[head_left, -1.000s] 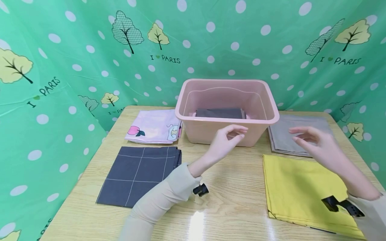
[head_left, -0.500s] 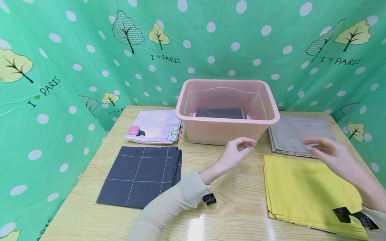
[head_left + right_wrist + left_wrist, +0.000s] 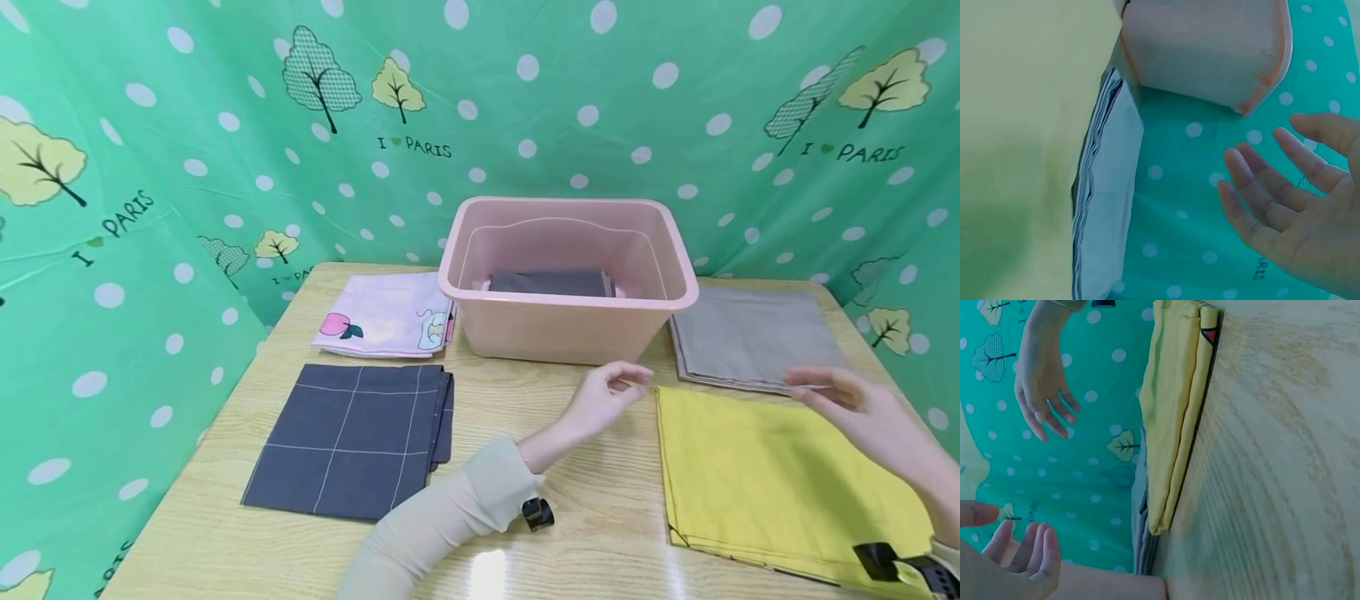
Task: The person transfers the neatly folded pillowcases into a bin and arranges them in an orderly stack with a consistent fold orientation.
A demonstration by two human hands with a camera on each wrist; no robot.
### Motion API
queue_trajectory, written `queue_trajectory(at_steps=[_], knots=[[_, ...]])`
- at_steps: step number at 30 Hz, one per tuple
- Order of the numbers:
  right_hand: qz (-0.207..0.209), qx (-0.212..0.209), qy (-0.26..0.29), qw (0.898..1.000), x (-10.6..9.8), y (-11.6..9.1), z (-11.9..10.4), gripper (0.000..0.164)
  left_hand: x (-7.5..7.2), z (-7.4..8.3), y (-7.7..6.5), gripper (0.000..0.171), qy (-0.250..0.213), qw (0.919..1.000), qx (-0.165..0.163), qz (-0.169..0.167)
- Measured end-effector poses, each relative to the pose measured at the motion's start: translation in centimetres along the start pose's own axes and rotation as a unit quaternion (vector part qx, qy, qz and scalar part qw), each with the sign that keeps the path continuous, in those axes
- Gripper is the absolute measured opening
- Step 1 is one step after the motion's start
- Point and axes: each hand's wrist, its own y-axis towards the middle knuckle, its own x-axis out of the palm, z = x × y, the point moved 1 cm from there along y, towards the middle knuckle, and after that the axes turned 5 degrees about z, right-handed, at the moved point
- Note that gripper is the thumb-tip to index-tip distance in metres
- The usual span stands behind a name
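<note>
My left hand [image 3: 600,402] hovers over the table between the pink bin and the folded yellow cloth, fingers loosely bent and holding nothing. Above the yellow cloth [image 3: 780,475] is my right hand [image 3: 862,408], its fingers relaxed and spread, also with nothing in them. The left wrist view shows the yellow cloth's folded edge [image 3: 1175,419] as a thick stack, beyond the left fingers. A folded grey cloth [image 3: 750,333] lies just past the right hand, partly tucked behind the bin. In the right wrist view the right fingers [image 3: 1260,187] are apart from the grey stack [image 3: 1107,194].
The pink bin [image 3: 570,329] stands at the back middle with a folded dark cloth [image 3: 551,283] inside. At the left lie a folded lilac printed cloth [image 3: 382,312] and a dark checked cloth [image 3: 345,442]. A green polka-dot curtain [image 3: 480,100] surrounds the wooden table [image 3: 592,533].
Both hands have moved right and toward the near side, the left from in front of the bin, the right from over the grey cloth. The cloths and bin stay put.
</note>
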Motion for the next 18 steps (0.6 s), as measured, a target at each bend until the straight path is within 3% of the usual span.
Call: queue_trajectory(at_steps=[16,18], knots=[[-0.002,-0.002,-0.023,1.000,-0.1,-1.2,4.3,0.039,2.4,-1.7,-0.9,0.026,-0.031,0.9969,-0.072,0.012],[0.006,0.007,-0.038,0.999,0.4,-1.1,7.4,0.037,2.7,-1.9,-1.1,0.027,-0.037,0.9961,-0.079,0.013]])
